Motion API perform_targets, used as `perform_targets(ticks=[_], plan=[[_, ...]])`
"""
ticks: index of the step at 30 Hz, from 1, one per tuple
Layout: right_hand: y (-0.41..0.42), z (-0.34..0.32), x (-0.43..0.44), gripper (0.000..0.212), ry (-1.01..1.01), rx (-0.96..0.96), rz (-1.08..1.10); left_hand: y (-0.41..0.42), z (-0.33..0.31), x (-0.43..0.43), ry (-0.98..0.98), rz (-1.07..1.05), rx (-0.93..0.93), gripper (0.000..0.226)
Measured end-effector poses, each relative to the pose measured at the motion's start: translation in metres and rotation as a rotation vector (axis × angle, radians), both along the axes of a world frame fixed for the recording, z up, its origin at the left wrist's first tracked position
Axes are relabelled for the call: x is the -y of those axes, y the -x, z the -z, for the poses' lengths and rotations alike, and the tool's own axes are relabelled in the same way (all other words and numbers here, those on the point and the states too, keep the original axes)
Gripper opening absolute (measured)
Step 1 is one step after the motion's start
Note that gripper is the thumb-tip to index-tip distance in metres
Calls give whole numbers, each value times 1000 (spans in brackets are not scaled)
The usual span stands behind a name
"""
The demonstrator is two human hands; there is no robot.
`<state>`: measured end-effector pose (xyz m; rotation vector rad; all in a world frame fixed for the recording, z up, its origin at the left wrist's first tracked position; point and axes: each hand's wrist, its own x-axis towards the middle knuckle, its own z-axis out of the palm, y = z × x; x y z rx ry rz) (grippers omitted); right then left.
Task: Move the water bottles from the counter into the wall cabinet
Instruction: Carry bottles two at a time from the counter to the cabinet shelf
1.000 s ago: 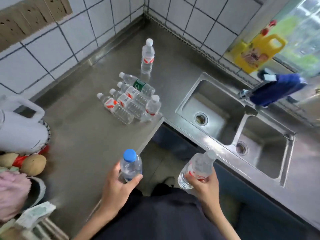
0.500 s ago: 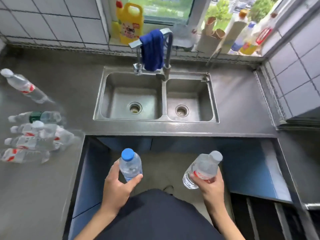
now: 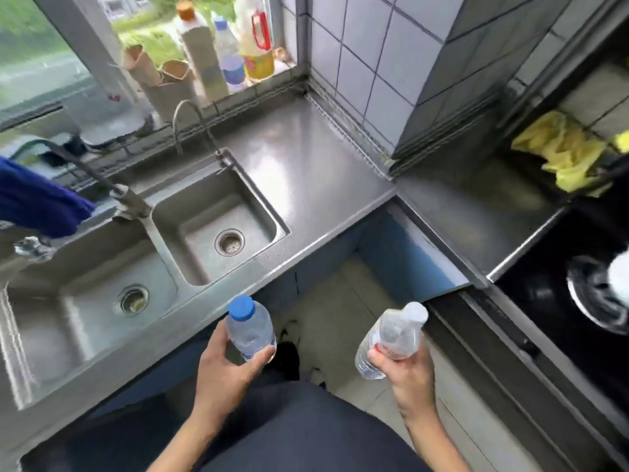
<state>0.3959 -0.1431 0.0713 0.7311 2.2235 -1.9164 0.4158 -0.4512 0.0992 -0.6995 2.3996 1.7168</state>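
Bottles sit one in each hand, low at 6 o'clock of the view, out over the floor. The left hand (image 3: 224,366) has fingers and thumb wrapped round the lower body of the blue-capped bottle (image 3: 250,330), which stands nearly upright, cap toward 12 o'clock. The right hand (image 3: 405,373) is clamped on the labelled lower half of the white-capped bottle (image 3: 391,335), whose long axis leans, cap toward 1 o'clock and base toward 7. The wall cabinet is nowhere in sight, so I cannot say which hand is nearer it. My guess is that it hangs above the frame and both bottles must travel up and away from the body. Around them lie the double sink (image 3: 258,206) from 9 to 11 o'clock, the steel counter (image 3: 306,158) at 12, a black stove (image 3: 561,301) at 3, a yellow cloth (image 3: 565,155) at 2 and a blue cloth (image 3: 37,202) at 9. With both hands full, opening a cabinet door looks awkward.
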Motion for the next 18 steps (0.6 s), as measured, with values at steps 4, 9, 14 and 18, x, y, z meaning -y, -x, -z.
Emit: perform_targets(ticks=[4, 9, 14, 18], plan=[[20, 5, -21, 56, 9, -1, 171, 65, 4, -17, -8, 124, -37, 70], [77, -2, -25, 57, -14, -12, 246, 158, -6, -40, -47, 252, -126, 58], [124, -27, -23, 55, 11, -55, 341, 233, -4, -79, -75, 414, -157, 50], [117, -40, -50, 48, -46, -70, 492, 267, 3, -121, -109, 564, -130, 52]])
